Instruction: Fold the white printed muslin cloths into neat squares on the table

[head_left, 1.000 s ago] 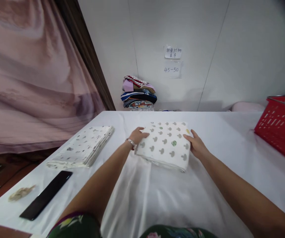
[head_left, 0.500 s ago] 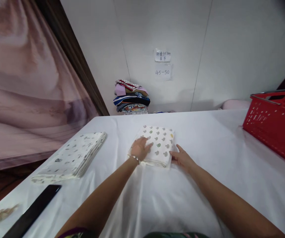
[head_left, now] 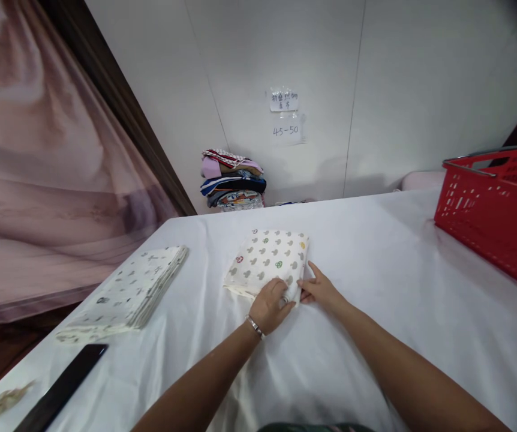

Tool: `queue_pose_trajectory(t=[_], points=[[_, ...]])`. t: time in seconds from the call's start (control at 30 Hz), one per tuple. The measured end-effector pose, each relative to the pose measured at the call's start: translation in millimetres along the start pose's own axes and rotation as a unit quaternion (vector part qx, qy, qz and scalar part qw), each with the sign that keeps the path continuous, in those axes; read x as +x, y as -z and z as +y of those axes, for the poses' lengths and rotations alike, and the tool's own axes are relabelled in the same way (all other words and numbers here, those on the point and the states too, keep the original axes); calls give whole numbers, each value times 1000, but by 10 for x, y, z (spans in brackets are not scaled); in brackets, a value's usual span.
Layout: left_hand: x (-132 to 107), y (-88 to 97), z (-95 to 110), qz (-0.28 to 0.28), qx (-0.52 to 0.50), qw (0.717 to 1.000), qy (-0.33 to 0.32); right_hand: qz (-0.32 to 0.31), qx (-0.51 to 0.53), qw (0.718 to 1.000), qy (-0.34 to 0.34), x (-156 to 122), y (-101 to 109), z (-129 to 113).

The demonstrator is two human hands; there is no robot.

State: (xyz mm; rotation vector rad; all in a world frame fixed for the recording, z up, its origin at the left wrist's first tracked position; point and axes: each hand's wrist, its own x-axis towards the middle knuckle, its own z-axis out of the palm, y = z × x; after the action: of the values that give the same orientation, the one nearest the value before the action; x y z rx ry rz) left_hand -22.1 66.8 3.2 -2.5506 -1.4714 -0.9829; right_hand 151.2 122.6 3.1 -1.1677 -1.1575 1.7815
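A folded white cloth (head_left: pixel 270 255) with grey mushroom-like prints and a few coloured ones lies flat on the white-covered table (head_left: pixel 357 240). My left hand (head_left: pixel 271 306), a bracelet at its wrist, is at the cloth's near edge by the right corner, fingers curled over that edge and thumb in front. At the same corner, from the right side, my right hand (head_left: pixel 322 291) pinches the cloth's edge, its index finger stretched along the side. Exactly how many layers the fingers hold is hidden.
Another folded printed cloth (head_left: pixel 128 294) lies to the left, with a dark flat bar (head_left: pixel 63 387) and a beige tuft (head_left: pixel 4 402) nearer me. A red basket (head_left: pixel 492 222) stands at right. Behind the table is a pile of fabrics (head_left: pixel 233 183); a pink curtain (head_left: pixel 56 168) hangs left.
My left hand has gone from the top of the folded cloth to its near right corner, beside my right hand. My right hand stays at the right edge. The view has shifted slightly.
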Motion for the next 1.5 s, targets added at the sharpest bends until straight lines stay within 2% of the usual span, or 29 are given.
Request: queue_pose_trajectory(t=[0.17,0.3,0.37,0.47,0.57,0.63,0.7,0.83,1.0,1.23,1.4,1.5], points=[[-67,-112,66,59,37,998,3,-2,-19,1000,-7,-30,-32,-56],[-169,-195,97,44,64,997,-12,-9,-49,999,3,-39,5,-57],[-188,-196,114,31,61,998,-5,15,-77,997,25,21,83,-40],[-165,-181,148,7,58,998,23,85,-138,984,79,229,248,-43],[-134,-190,168,0,68,997,42,148,-256,947,125,544,388,-118],[-137,-213,161,9,76,996,34,179,-315,922,137,772,439,-196],[-160,-238,143,15,80,996,24,195,-345,908,137,986,463,-268],[-208,-268,121,8,83,996,24,184,-402,886,143,1308,490,-356],[-198,-248,162,-4,90,995,33,140,-448,864,181,1519,536,-416],[-183,-229,225,-29,113,992,47,115,-499,828,229,1679,649,-467],[-197,-274,243,-46,111,991,62,112,-512,820,230,1702,689,-423],[-207,-311,259,-39,102,991,74,104,-518,821,217,1696,723,-442]])
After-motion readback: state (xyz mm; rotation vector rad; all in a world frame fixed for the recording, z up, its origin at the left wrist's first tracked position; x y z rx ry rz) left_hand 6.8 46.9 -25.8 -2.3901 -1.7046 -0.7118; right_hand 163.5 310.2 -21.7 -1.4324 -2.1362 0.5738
